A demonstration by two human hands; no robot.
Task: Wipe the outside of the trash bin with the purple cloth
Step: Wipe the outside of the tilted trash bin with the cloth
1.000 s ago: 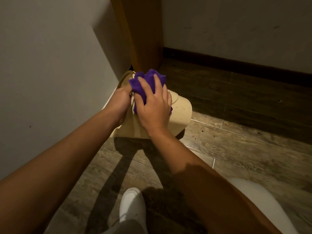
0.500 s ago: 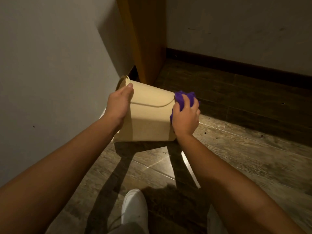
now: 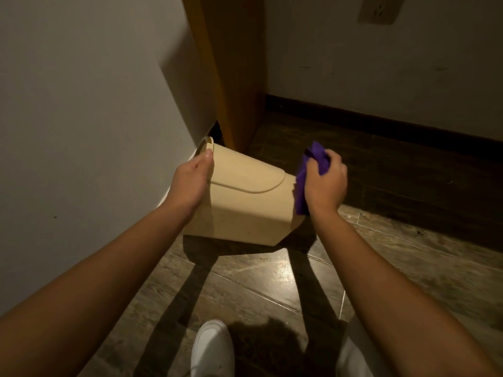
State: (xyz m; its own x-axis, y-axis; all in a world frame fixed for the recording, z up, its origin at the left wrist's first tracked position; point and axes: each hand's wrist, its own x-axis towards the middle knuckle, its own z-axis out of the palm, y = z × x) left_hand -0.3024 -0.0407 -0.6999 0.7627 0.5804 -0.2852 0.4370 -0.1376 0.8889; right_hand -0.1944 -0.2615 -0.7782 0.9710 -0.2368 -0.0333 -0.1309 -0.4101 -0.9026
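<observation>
A beige plastic trash bin (image 3: 245,202) is tipped on its side above the floor, its open rim toward the left wall and its base pointing right. My left hand (image 3: 190,180) grips the bin near its rim. My right hand (image 3: 324,183) is closed on the bunched purple cloth (image 3: 307,175) and presses it against the bin's base end on the right. Part of the cloth hangs down between my palm and the bin.
A pale wall (image 3: 81,131) runs close along the left. An orange-brown wooden panel (image 3: 234,77) stands in the corner behind the bin. A dark baseboard (image 3: 381,123) lines the far wall, with a wall socket (image 3: 378,9) above. My white shoe (image 3: 212,349) is on the wood-look floor below.
My right hand carried the cloth from the top of the bin's side over to its base end on the right. The bin has tipped further onto its side and my left hand stayed at the rim.
</observation>
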